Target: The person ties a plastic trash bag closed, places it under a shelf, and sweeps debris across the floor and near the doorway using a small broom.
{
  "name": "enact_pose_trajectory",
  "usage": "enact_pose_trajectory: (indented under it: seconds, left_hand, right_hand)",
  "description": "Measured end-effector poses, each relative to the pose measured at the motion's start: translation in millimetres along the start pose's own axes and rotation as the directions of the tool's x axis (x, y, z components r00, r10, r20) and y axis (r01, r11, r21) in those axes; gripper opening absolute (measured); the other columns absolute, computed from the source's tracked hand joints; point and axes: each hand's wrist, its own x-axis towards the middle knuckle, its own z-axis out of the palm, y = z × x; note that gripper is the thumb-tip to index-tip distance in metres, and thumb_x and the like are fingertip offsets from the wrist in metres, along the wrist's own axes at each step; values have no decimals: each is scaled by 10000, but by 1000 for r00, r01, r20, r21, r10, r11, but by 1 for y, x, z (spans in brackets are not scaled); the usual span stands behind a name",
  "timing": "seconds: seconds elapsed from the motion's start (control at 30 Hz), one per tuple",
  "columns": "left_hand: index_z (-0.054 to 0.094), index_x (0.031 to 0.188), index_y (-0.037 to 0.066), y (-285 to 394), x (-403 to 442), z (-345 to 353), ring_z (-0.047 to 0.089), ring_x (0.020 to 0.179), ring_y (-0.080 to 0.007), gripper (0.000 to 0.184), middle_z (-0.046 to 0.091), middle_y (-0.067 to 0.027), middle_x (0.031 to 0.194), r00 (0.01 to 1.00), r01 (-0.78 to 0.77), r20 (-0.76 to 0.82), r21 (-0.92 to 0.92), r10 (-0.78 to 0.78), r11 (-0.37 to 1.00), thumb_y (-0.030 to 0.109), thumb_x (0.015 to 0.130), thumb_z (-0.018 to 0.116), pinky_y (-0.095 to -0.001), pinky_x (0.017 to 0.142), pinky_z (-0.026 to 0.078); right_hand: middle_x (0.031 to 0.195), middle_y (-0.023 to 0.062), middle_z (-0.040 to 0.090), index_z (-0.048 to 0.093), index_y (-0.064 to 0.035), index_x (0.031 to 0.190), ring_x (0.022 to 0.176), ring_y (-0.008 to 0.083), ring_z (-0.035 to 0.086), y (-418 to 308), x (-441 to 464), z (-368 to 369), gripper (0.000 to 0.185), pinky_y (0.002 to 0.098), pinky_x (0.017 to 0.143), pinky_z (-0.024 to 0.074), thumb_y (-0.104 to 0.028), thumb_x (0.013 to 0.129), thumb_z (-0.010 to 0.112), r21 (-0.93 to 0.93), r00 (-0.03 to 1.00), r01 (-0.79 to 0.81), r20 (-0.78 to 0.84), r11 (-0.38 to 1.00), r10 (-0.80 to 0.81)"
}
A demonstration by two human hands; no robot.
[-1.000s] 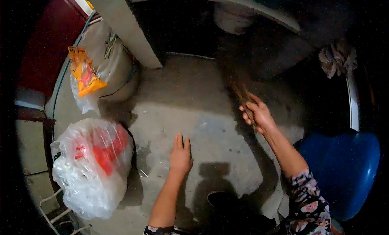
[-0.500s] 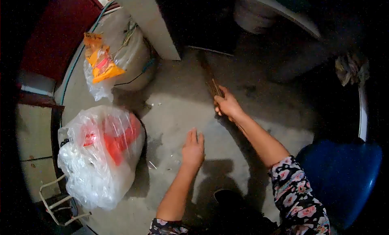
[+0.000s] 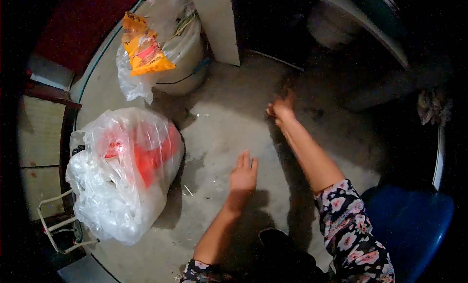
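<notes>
My right hand (image 3: 282,107) is stretched forward low over the grey concrete floor (image 3: 224,131), its fingers closed round a brown bundle of thin twigs (image 3: 288,85). The bundle is dark and blurred, and its far end is lost in shadow. Nearer to me, my left hand (image 3: 244,173) hangs above the floor with its fingers apart and nothing in it. Small white scraps (image 3: 188,190) lie on the floor to its left.
A clear plastic bag with red and white contents (image 3: 124,175) stands at left. Behind it is a bag-lined bin (image 3: 187,70) with an orange wrapper (image 3: 146,53). A blue plastic seat (image 3: 407,229) is at right, a pale post (image 3: 217,27) at the top.
My right hand has swung forward and to the left with the twig bundle, then slightly right. The view has shifted, and my left hand stays open.
</notes>
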Motion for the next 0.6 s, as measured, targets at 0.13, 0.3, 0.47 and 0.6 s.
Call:
enact_pose_trajectory:
  seconds: [0.13, 0.3, 0.47, 0.6]
  left_hand:
    - [505, 1184, 75, 0, 3, 4, 409, 1227, -324, 412, 370, -182, 1362, 999, 1, -37, -31, -2, 1000, 61, 772, 527, -392, 796, 507]
    - [390, 1307, 106, -2, 3, -2, 237, 1337, -338, 638, 199, -172, 1459, 970, 77, 237, -55, -62, 996, 66, 716, 625, -449, 886, 470]
    - [388, 1306, 89, 1, 0, -6, 243, 1334, -336, 709, 209, -176, 1452, 971, 67, 234, -46, -54, 997, 72, 660, 681, -439, 898, 462]
    - [388, 1301, 71, -4, -7, 1, 266, 1315, -355, 721, 240, -193, 1427, 996, 0, 88, -83, 7, 997, 84, 649, 695, -431, 943, 426]
  right_hand:
    - [835, 88, 512, 202, -161, 1379, 550, 166, 493, -9, -13, 35, 599, 297, 440, 440, -91, 864, 502, -217, 995, 95, 31, 972, -90]
    - [903, 89, 548, 238, -132, 1395, 556, 140, 494, -8, -19, -10, 613, 289, 448, 450, -98, 847, 511, -378, 948, 208, 304, 902, -92]
    - [757, 47, 540, 318, -86, 1377, 552, 117, 481, -26, -38, -77, 582, 265, 462, 420, -104, 827, 507, -647, 841, 441, 540, 622, -34]
    - [808, 74, 586, 377, -70, 1344, 582, 128, 519, -58, -49, -92, 591, 279, 510, 444, -121, 775, 530, -594, 771, 590, 616, 546, -162]
